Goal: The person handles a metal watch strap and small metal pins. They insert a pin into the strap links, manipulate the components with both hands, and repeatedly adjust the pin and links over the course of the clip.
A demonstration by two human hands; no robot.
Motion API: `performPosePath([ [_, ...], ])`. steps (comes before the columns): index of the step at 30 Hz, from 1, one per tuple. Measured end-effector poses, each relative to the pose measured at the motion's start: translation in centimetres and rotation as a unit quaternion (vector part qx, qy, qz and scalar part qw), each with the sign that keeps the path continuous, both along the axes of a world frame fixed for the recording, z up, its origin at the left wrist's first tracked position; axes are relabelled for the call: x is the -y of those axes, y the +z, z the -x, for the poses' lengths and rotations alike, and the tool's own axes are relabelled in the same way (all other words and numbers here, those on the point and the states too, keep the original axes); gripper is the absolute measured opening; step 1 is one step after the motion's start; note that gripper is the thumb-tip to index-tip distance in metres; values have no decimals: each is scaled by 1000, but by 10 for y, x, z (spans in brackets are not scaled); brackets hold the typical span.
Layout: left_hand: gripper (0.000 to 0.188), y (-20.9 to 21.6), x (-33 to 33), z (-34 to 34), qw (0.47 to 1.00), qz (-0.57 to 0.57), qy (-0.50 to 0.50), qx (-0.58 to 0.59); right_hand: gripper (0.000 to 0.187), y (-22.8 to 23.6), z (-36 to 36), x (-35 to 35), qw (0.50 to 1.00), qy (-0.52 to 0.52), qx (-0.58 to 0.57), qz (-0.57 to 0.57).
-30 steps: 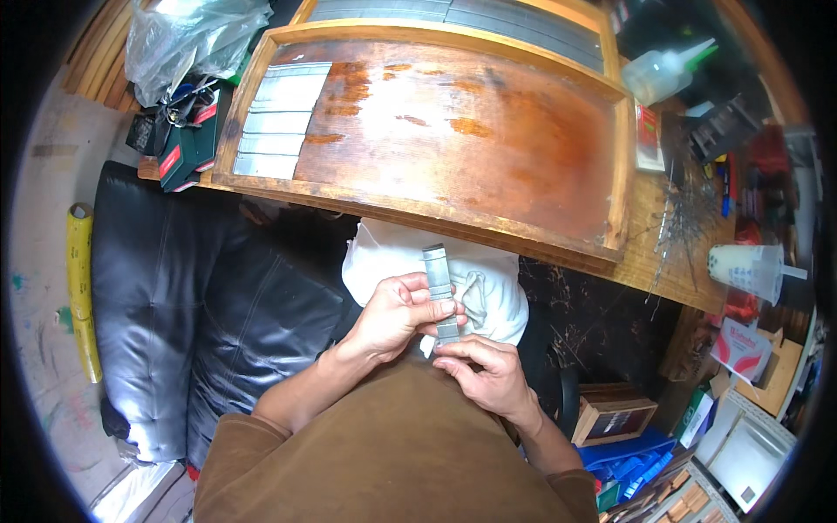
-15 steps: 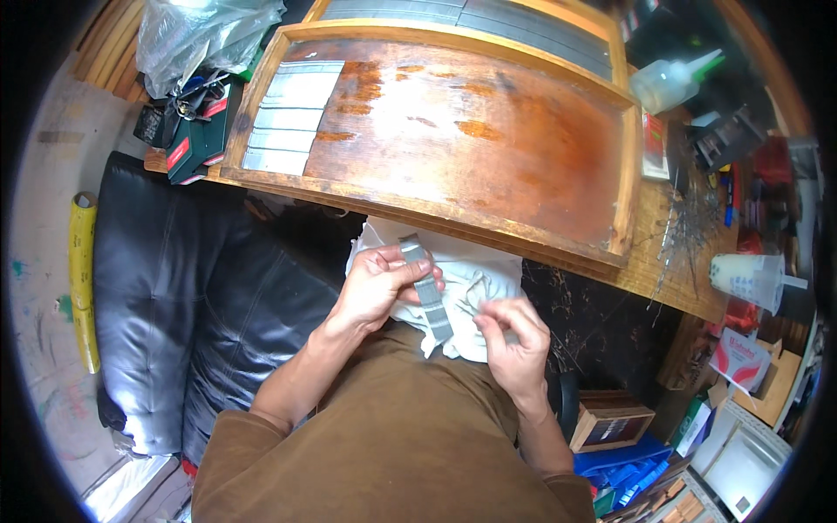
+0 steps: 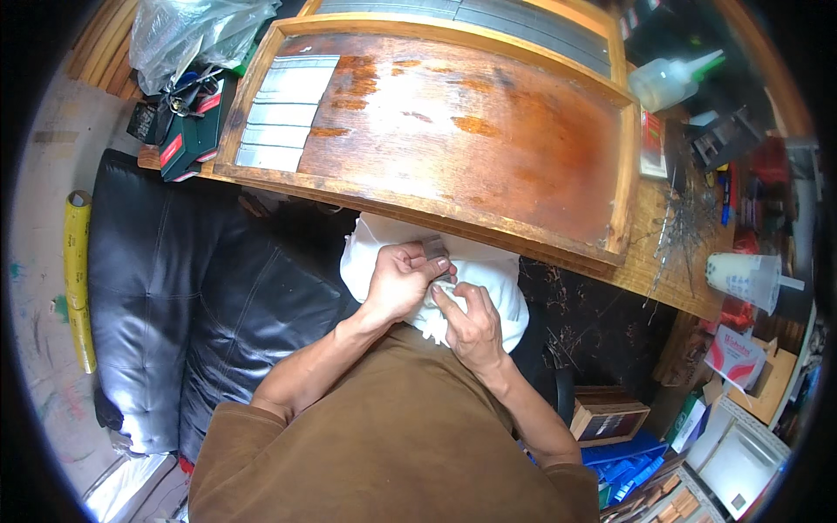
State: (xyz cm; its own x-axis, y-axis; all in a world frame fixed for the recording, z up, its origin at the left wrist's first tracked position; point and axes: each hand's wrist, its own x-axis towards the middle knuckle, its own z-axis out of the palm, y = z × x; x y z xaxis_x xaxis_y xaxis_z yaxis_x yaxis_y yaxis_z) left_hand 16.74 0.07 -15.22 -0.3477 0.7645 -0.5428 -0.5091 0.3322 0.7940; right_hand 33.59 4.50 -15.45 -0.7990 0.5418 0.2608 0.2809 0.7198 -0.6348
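Note:
My left hand (image 3: 399, 283) is closed on a flat grey strip (image 3: 434, 247), thumb on top, over my lap. Dark bands cross the strip's face, and my fingers hide its lower part. My right hand (image 3: 472, 322) meets it from the right, fingers bunched round a piece of white cloth (image 3: 497, 296) that presses against the strip. The rest of the cloth drapes over my lap below both hands. Above them, on the table, sits a shallow wooden tray (image 3: 414, 193); similar grey banded strips (image 3: 288, 109) lie side by side at its left end.
A black leather seat (image 3: 139, 279) stands to my left, with a yellow tube (image 3: 78, 279) beyond it. Boxes and a plastic bag (image 3: 196, 39) crowd the table's left end. Thin wires (image 3: 680, 231), a squeeze bottle (image 3: 667, 85) and a plastic cup (image 3: 743, 281) are at the right.
My right hand has moved left, bringing bunched cloth onto the grey strip. My left hand has shifted slightly right, and less of the strip shows now.

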Motion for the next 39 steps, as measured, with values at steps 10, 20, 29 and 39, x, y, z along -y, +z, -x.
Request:
performPosePath([
  [10, 10, 8, 1, -7, 999, 2, -4, -32, 43, 6, -19, 1, 998, 2, 2, 59],
  [20, 7, -5, 8, -19, 998, -20, 51, -13, 35, -4, -18, 1, 998, -55, -3, 8],
  [29, 15, 38, 18, 20, 998, 27, -45, 40, 36, 57, -19, -5, 985, -170, -11, 38],
  [39, 19, 74, -12, 9, 967, 17, -219, 130, 16, 65, -51, 39, 902, 2, -117, 416],
])
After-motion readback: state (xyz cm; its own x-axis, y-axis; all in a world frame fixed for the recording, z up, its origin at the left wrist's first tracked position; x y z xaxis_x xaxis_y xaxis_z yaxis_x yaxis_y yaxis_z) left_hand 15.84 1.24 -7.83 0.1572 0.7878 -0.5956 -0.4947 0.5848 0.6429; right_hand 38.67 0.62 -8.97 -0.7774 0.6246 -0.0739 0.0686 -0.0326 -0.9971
